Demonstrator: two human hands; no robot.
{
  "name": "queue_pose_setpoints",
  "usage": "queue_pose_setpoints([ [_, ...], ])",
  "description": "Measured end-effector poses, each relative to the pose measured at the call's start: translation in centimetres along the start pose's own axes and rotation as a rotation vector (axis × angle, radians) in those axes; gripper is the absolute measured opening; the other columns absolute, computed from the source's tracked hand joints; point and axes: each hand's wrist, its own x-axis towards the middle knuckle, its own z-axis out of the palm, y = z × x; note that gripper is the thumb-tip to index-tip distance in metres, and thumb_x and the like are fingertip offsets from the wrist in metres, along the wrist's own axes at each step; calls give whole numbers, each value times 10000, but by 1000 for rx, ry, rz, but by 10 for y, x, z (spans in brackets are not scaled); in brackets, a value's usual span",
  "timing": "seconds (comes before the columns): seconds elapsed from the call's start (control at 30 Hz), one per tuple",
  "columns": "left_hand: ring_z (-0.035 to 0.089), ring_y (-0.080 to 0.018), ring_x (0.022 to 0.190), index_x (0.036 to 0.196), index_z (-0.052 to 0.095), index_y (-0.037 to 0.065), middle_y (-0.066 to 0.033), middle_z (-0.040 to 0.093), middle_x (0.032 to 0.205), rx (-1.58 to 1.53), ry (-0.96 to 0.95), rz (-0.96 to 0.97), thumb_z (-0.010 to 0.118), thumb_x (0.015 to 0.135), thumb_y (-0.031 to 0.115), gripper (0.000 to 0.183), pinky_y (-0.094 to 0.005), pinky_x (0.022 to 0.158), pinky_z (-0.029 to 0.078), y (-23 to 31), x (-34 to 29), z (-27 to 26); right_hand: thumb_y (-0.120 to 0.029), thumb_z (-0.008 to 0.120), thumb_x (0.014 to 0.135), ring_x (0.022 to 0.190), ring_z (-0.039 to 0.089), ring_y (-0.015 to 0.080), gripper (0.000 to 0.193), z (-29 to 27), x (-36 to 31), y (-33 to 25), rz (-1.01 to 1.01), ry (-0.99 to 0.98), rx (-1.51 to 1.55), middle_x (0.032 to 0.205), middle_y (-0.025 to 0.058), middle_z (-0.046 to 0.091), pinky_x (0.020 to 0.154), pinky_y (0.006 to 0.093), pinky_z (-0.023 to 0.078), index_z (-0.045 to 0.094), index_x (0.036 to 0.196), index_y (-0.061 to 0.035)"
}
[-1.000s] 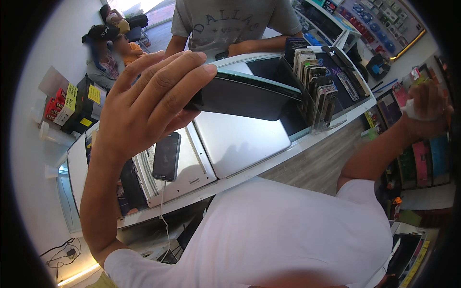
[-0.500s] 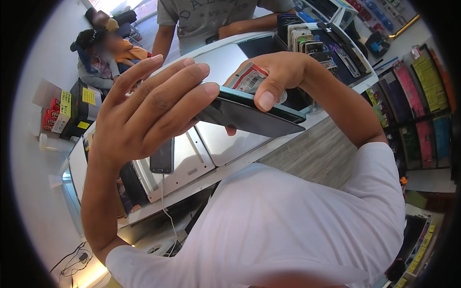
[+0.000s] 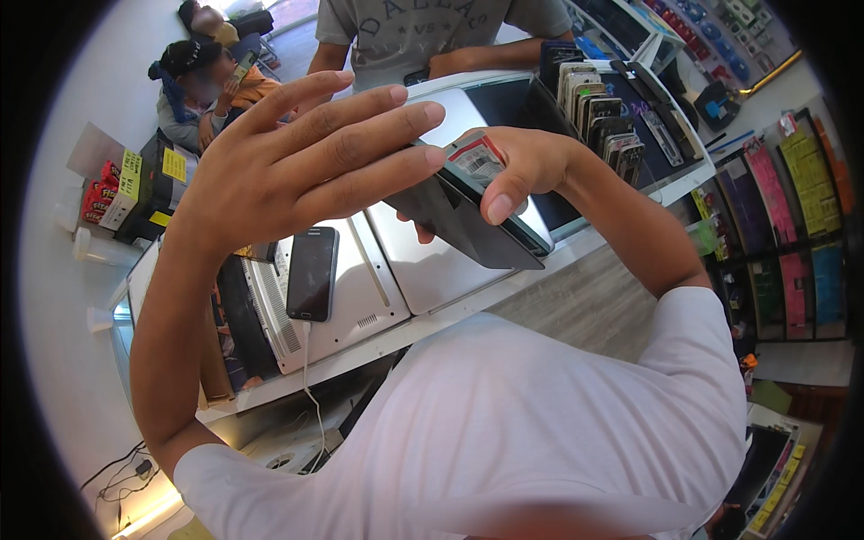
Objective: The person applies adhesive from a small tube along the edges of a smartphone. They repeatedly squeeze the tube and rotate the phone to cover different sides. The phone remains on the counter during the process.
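Note:
My right hand grips a smartphone, its thumb over the upper edge and fingertips showing underneath. The phone is tilted, its dark screen side toward me, and a line of gap runs between the dark panel and the teal-edged body. Held in that same hand, behind the phone, is a pale tube or packet with a red-and-white label. My left hand is open, fingers outstretched over the phone's left end. Whether the fingertips touch it, I cannot tell.
Below lies a silver laptop on a white counter. A dark phone with a white cable rests on another silver casing. Several phones stand in a row. Across the counter is a person in a grey shirt; others sit farther back.
The phone has tipped more steeply, its right end lower. My left hand has shifted right and up over the phone's left end. The whole view has shifted slightly.

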Motion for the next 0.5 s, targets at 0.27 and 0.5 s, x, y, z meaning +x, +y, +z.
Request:
queue_pose_setpoints([
  [0.27,534,-198,1449,1593,468,287,46,483,1654,-39,-35,-165,931,637,349,1064,-411,1230,428,-25,8,4,-573,925,615,956,743,204,924,-5,-7,7,-73,210,-21,1133,143,779,784,279,584,683,1317,-23],
  [0.5,531,-344,1439,1600,395,8,-212,543,1545,-1020,139,-1158,913,785,552,1108,-484,1208,399,39,18,15,-380,953,735,1123,677,194,887,1,-17,9,-178,370,-165,1259,130,724,1026,348,529,603,1438,32],
])
